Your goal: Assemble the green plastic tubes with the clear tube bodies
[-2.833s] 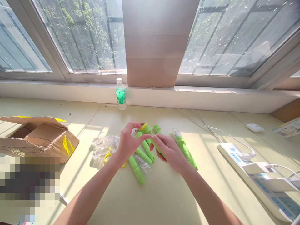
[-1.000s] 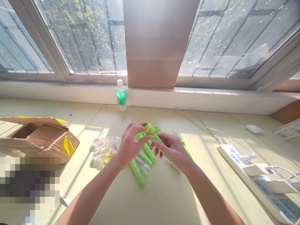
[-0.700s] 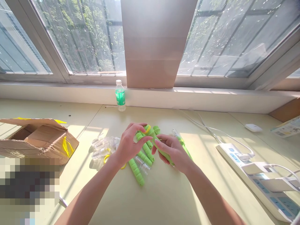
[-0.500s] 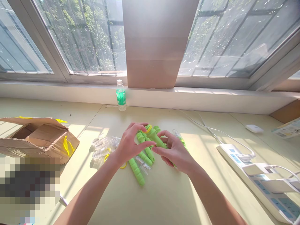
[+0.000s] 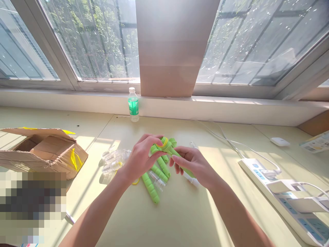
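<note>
Head camera looks down on a pale yellow-green table (image 5: 180,219), where both hands meet over the middle. The left hand (image 5: 140,159) has its fingers curled, with thumb and fingertips pinching the head end of a long green plastic handle (image 5: 171,151), right by the thin yellow ring (image 5: 164,141) that sits round that end. The right hand (image 5: 196,166) is closed round the shaft of the same handle lower down, thumb on top. A white tip (image 5: 192,179) pokes out beneath the palm, though it is hard to tell whether it belongs to the held piece or lies on the table. The handle slants from far left to near right, just above the other parts.

Under the hands lies a heap of ribbed green plastic sticks (image 5: 151,187), touching one another, with small clear plastic tubes (image 5: 111,161) beside them toward the left edge. An opened brown cardboard box (image 5: 43,151) sits at the left edge. A clear water bottle with a green label (image 5: 133,104) stands upright at the far edge, and a white power strip (image 5: 277,190) runs along the right edge
</note>
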`<state>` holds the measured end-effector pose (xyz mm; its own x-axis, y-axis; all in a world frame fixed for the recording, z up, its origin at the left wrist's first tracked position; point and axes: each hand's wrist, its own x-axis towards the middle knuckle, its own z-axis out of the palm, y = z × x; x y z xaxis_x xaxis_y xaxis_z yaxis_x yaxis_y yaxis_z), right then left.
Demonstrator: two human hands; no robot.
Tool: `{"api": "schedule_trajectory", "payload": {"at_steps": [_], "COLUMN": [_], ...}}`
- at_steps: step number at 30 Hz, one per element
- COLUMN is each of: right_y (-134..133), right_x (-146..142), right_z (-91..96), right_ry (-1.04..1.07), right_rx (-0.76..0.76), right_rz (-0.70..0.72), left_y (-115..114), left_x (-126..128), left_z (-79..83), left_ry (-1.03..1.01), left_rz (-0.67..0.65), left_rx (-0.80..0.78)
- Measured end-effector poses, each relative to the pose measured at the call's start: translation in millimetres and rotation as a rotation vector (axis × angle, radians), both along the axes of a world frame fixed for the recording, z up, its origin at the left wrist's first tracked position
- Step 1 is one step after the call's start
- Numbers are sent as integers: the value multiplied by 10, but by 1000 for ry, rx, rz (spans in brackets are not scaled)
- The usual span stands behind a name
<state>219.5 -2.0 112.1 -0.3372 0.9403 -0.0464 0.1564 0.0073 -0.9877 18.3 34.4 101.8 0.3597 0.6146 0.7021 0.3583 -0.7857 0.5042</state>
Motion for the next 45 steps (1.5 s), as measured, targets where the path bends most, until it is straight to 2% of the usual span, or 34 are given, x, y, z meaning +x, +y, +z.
{"api": "schedule_trajectory", "payload": {"at_steps": [4,10,15,18,24,29,35,40,45], "right_y": [-15,-45,-37,-18,-8,-39,-57,-29,1], "right_x": [-73,-98,-57,-48,-28,-27,-48,-29,8], "right_z": [-27,-60,-46,-50,-62,-47,-23,-29,-33], "right_ry": [-203,-201,-74,-31,6,41,-18,57,107], "right_rx": [110,107,12,14,28,-42,-98,-48,9], "right_rz": [-104,-202,-145,-130,-94,-4,-79,-98,-39], "left_y": [39,37,61,68,30,27,22,18,29], "left_x": [-9,15,19,13,63,70,54,87,50], "left_z": [-35,-52,-67,-66,-96,-88,-76,-101,-47], "left_ry": [11,-32,-74,-54,-72,-85,-81,-149,-69], "left_rz": [42,73,54,26,89,52,13,32,-6], "left_rx": [-30,-101,-96,-62,-25,-41,-66,12,3]}}
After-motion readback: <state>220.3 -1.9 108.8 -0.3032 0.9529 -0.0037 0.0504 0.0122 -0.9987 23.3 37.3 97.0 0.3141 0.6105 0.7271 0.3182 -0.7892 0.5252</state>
